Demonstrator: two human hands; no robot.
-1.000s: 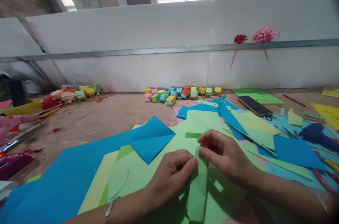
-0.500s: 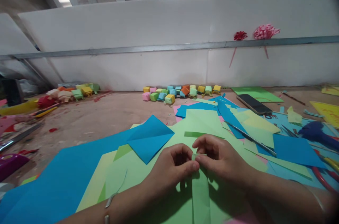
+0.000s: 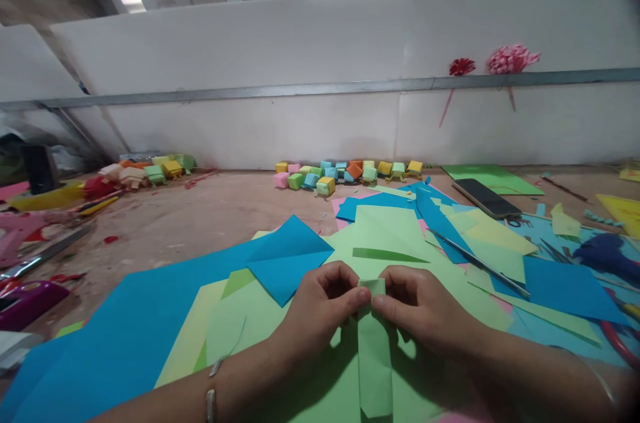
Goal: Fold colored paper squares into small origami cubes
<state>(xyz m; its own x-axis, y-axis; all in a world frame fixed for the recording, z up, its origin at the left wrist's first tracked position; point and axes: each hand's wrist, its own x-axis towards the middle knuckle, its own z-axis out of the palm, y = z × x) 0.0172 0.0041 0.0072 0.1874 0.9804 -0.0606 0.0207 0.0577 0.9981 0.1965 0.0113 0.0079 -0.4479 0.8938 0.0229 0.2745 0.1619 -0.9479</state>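
Note:
Between my hands stands a long, narrow strip of folded light green paper (image 3: 375, 363), its near end reaching the bottom of the view. My left hand (image 3: 327, 306) pinches the strip's top left edge between thumb and fingers. On the other side, my right hand (image 3: 425, 306) grips the top right edge, its thumb close to the left thumb. A small folded flap shows at the strip's top. Under both hands lie light green sheets (image 3: 385, 226). A creased blue paper square (image 3: 290, 256) rests just beyond my left hand.
Small folded paper cubes (image 3: 325, 185) line the wall. Scissors (image 3: 480, 263) and a phone (image 3: 485, 198) lie on the right among paper pieces. A large blue sheet (image 3: 135, 316) spreads left. A purple tool (image 3: 30, 303) and a pink glue gun (image 3: 25, 233) sit far left.
The right fingers have lowered onto the strip's edge, and more of its folded top shows. Both hands keep their pinch. The whole view has shifted slightly.

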